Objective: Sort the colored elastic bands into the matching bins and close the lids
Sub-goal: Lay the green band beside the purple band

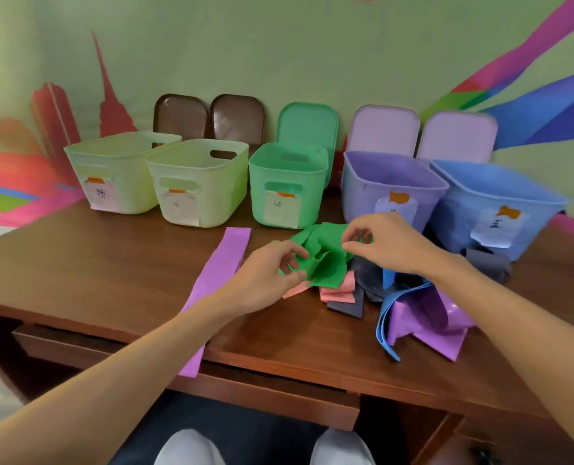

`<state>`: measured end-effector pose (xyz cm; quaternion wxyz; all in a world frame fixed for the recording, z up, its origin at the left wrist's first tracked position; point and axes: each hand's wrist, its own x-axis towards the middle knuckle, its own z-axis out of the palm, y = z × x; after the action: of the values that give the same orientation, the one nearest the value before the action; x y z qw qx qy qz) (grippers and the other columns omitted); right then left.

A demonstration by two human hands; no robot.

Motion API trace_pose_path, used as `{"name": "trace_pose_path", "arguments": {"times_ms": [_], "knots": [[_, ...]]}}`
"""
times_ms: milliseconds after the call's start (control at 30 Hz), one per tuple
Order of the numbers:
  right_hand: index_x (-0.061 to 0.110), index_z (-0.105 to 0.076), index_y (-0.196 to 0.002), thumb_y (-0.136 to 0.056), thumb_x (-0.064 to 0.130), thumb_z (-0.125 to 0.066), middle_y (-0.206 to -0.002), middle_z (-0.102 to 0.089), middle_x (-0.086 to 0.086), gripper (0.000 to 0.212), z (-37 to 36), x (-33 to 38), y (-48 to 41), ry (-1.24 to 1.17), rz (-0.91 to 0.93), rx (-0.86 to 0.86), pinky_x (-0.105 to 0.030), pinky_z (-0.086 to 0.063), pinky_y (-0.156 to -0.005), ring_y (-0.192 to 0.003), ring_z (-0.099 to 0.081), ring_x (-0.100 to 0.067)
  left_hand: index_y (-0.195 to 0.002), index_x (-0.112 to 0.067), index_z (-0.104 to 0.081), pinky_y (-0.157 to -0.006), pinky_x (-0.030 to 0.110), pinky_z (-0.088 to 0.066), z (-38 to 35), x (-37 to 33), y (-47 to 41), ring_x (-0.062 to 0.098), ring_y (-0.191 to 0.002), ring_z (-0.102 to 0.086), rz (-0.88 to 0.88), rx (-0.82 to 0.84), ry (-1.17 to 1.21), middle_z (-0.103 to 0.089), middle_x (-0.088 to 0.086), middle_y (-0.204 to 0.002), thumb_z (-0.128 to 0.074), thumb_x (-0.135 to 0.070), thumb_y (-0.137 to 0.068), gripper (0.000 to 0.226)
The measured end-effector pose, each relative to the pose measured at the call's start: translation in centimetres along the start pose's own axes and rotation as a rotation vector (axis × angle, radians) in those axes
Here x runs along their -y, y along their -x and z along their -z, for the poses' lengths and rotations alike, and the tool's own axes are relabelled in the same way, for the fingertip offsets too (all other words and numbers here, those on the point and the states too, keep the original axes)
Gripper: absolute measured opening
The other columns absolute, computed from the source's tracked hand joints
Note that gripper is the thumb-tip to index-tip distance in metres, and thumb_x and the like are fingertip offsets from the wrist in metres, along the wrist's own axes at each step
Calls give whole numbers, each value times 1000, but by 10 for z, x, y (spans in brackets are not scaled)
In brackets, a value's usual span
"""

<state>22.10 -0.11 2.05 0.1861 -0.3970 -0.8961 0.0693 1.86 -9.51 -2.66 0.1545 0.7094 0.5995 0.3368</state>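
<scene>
A crumpled green band (324, 260) lies on the wooden desk (111, 263) in front of the green bin (287, 186). My left hand (265, 280) pinches its near left edge and my right hand (382, 243) pinches its far right edge. Under and beside it lie pink bands (337, 292), dark grey bands (366, 273), a blue band (384, 317) and purple bands (426, 313). A long purple band (223, 263) lies flat to the left, running off the desk's front edge.
Open bins stand in a row at the back: two pale yellow-green (121, 169) (198, 179), a purple one (389, 186) and a blue one (500, 203). Their lids lean on the wall behind: brown (208, 117), green (307, 122), pale pink (419, 132).
</scene>
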Motion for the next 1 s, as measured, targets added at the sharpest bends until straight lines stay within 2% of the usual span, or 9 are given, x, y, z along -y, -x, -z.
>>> {"name": "trace_pose_path", "arguments": {"times_ms": [100,200,333,467,567,633,800,900,1000], "knots": [[22,-72,-90,-82,34,-70,-77,-64,11,14,-5,-4,-1,32,6,50,-8,-40,-67,-69,-55,0,-120,-23,-57,-77,18,-40,-12,-6,-19,13,-87,-56,-39,2,-11,-57,2,-102,-64,-22,-88,34],[22,-71,-91,-77,45,-71,-80,-67,10,27,-14,-4,-4,91,-24,80,-27,-51,-76,-76,-60,-6,-117,-21,-60,-76,21,-40,-20,-11,-30,17,-86,-57,-61,44,-39,-60,3,-96,-65,-23,-87,30],[25,-68,-93,-69,54,-72,-85,-71,5,37,-17,-1,-8,193,-67,59,-36,-53,-79,-87,-62,-15,-107,-19,-62,-71,24,-42,-24,-9,-38,15,-79,-59,-32,4,-33,-61,-2,-84,-72,-20,-81,27],[24,-64,-99,-71,33,-77,-91,-71,3,32,-22,3,-10,207,-99,83,-35,-49,-84,-93,-62,-20,-98,-20,-67,-67,18,-40,-22,-9,-44,6,-74,-54,-25,-96,-58,-60,-8,-78,-70,-23,-83,15],[28,-61,-86,-69,18,-77,-87,-71,1,26,-17,5,-10,43,-178,26,-39,-53,-84,-91,-64,-21,-97,-19,-68,-64,13,-40,-14,-10,-44,6,-74,-54,-32,-154,-51,-61,-7,-78,-68,-23,-85,12],[28,-56,-82,-70,13,-74,-82,-70,3,27,-7,7,-11,-12,-197,8,-38,-53,-83,-91,-64,-20,-96,-19,-69,-66,15,-43,-6,-10,-44,9,-75,-57,-22,-175,-44,-65,-2,-81,-68,-22,-85,11],[23,-65,-86,-78,12,-68,-75,-65,8,14,23,13,-4,-18,-170,-81,-32,-50,-77,-85,-63,-15,-88,-17,-69,-56,13,-39,13,-19,-47,3,-60,-51,-29,-199,-103,-63,-3,-71,-71,-28,-82,12],[23,-72,-97,-84,16,-61,-85,-71,6,19,33,15,1,106,-101,-96,-26,-48,-73,-84,-63,-11,-88,-17,-67,-65,25,-41,20,-35,-49,10,-71,-52,-89,-211,-221,-60,0,-80,-67,-31,-85,14],[25,-74,-100,-86,16,-59,-94,-73,5,22,40,7,3,72,-88,-126,-34,-54,-82,-86,-64,-11,-83,-18,-64,-76,30,-45,23,-49,-53,16,-83,-55,-90,-207,-109,-54,-1,-93,-67,-29,-85,12]]}}
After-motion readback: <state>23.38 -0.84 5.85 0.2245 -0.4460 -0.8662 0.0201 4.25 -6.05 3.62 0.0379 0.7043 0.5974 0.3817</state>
